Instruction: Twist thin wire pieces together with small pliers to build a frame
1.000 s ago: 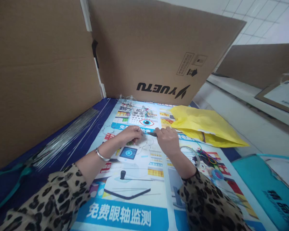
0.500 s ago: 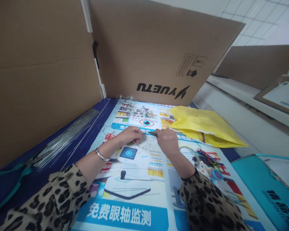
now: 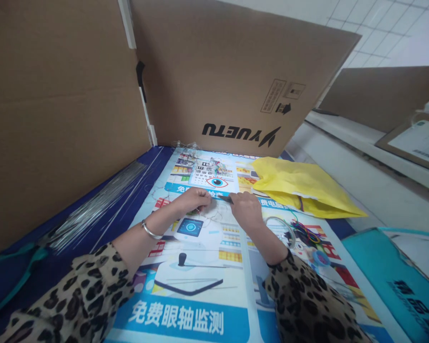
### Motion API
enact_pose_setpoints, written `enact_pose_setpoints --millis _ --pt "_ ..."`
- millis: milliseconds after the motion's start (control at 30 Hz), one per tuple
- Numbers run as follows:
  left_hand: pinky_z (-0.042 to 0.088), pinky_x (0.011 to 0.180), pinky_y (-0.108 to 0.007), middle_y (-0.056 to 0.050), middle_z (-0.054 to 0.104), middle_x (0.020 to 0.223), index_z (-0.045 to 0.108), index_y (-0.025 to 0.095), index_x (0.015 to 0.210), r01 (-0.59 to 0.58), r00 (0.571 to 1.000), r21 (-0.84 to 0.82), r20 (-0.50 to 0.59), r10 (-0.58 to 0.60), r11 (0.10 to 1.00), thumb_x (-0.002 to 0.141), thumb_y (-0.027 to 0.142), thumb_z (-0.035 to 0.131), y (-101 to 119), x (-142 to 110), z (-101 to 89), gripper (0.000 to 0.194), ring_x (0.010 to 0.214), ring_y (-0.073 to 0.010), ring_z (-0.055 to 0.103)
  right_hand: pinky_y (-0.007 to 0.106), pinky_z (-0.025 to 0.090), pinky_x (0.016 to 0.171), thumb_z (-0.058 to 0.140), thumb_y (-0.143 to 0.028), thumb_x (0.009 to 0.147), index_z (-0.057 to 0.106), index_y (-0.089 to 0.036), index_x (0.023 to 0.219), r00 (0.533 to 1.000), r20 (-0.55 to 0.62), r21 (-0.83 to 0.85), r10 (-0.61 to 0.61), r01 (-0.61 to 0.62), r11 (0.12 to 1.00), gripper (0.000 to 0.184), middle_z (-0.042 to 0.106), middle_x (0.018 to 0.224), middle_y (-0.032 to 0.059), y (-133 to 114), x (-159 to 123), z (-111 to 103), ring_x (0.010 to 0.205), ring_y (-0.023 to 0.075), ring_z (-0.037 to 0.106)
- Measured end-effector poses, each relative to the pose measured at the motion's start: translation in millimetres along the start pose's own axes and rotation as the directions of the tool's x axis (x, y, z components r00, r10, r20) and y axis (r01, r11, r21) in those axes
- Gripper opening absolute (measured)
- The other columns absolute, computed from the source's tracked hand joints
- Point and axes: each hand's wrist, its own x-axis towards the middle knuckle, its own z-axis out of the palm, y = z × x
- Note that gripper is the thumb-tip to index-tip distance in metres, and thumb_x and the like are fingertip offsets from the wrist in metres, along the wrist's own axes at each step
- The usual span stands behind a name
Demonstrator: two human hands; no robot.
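My left hand [image 3: 196, 199], with a silver bangle at the wrist, is closed in a pinch above the printed sheet. Fine wire [image 3: 216, 212] trails from its fingertips and loops below them. My right hand [image 3: 246, 207] is wrapped round a dark pointed tool [image 3: 226, 198], whose tapered tip points left at the left fingertips. Its handle is hidden in the palm, so I cannot tell the exact kind. A small gap shows between tip and left fingers. A tangle of thin wire with small coloured bits [image 3: 216, 166] lies beyond the hands.
Straight thin wires [image 3: 96, 205] lie at left by teal-handled cutters [image 3: 28, 262]. A yellow bag [image 3: 303, 186], coloured cords [image 3: 307, 233], a clear ring [image 3: 280, 224] and a teal box [image 3: 389, 276] are at right. Cardboard walls [image 3: 236, 71] stand behind and left.
The tool's tip has drawn slightly away from the left fingers as my right hand shifted a little down and left. My left hand has barely moved.
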Motion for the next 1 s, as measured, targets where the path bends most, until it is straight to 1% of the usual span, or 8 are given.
enact_pose_setpoints --millis 167,300,367,500,600,733,867,1000 --pt "0.030 0.039 -0.018 0.004 0.046 0.044 0.051 0.015 0.062 0.044 0.994 0.007 -0.101 -0.043 0.999 0.064 0.026 0.054 -3 4 -2.4 0.012 0.038 -0.0056 0.039 0.029 0.029 0.069 0.047 -0.020 0.079 0.059 -0.020 0.096 0.999 0.015 0.080 0.044 -0.045 0.996 0.021 0.061 0.079 0.0053 2 1 4 0.080 0.0186 0.049" --pt "0.032 0.039 -0.018 0.004 0.046 0.045 0.053 0.014 0.064 0.042 0.992 -0.012 -0.116 -0.043 0.999 0.064 0.030 0.055 -5 5 -4.9 0.017 0.039 -0.0059 0.040 0.026 0.033 0.067 0.042 -0.035 0.084 0.052 -0.019 0.105 0.986 -0.069 0.270 0.153 -0.129 0.954 0.029 0.059 0.090 0.0063 4 3 6 0.081 0.0162 0.051" --pt "0.032 0.040 -0.017 0.003 0.047 0.046 0.052 0.014 0.063 0.028 0.993 -0.013 -0.117 -0.029 1.000 0.064 0.031 0.055 -6 5 -5.8 0.017 0.039 -0.0057 0.041 0.025 0.034 0.067 0.040 -0.040 0.085 0.053 -0.018 0.102 0.986 -0.115 0.308 0.125 -0.084 0.948 0.031 0.058 0.090 0.0062 5 3 6 0.081 0.0155 0.050" --pt "0.032 0.041 -0.017 0.003 0.047 0.047 0.054 0.014 0.063 0.023 0.991 0.002 -0.129 -0.023 1.000 0.063 0.029 0.055 -6 5 -6.4 0.015 0.041 -0.0055 0.041 0.029 0.029 0.072 0.042 -0.028 0.085 0.059 -0.019 0.088 0.985 -0.128 0.108 -0.113 0.127 0.986 0.020 0.057 0.079 0.0055 5 1 -2 0.080 0.0175 0.046" --pt "0.030 0.041 -0.017 0.004 0.046 0.046 0.054 0.013 0.063 0.002 0.994 0.029 -0.107 0.002 1.000 0.063 0.028 0.054 -5 4 -5.9 0.014 0.040 -0.0050 0.039 0.032 0.025 0.073 0.040 -0.017 0.084 0.059 -0.018 0.091 0.975 -0.128 -0.047 -0.184 0.179 0.983 0.020 0.055 0.076 0.0063 4 0 -10 0.078 0.0183 0.042" --pt "0.029 0.041 -0.017 0.004 0.045 0.046 0.054 0.013 0.062 -0.020 0.996 0.026 -0.083 0.022 0.999 0.064 0.030 0.054 -5 4 -5.3 0.017 0.039 -0.0045 0.037 0.034 0.023 0.073 0.038 -0.017 0.084 0.058 -0.017 0.097 0.964 -0.191 -0.082 -0.185 0.173 0.982 0.024 0.054 0.077 0.0070 4 -1 -15 0.078 0.0189 0.039" --pt "0.030 0.042 -0.017 0.004 0.044 0.047 0.053 0.013 0.061 -0.015 0.997 -0.041 -0.077 0.012 0.999 0.064 0.030 0.056 -7 5 -6.8 0.017 0.041 -0.0045 0.037 0.033 0.022 0.074 0.037 -0.018 0.085 0.059 -0.019 0.100 0.957 -0.271 -0.026 -0.103 0.099 0.995 0.027 0.054 0.075 0.0062 8 0 -11 0.079 0.0187 0.039" --pt "0.029 0.041 -0.018 0.003 0.044 0.047 0.054 0.013 0.063 -0.028 0.999 -0.070 -0.047 0.025 0.997 0.064 0.028 0.056 -11 8 -9.2 0.015 0.041 -0.0052 0.038 0.033 0.022 0.074 0.037 -0.018 0.084 0.060 -0.019 0.098 0.967 -0.234 -0.062 -0.100 0.088 0.994 0.026 0.054 0.074 0.0061 13 1 -7 0.078 0.0185 0.039"
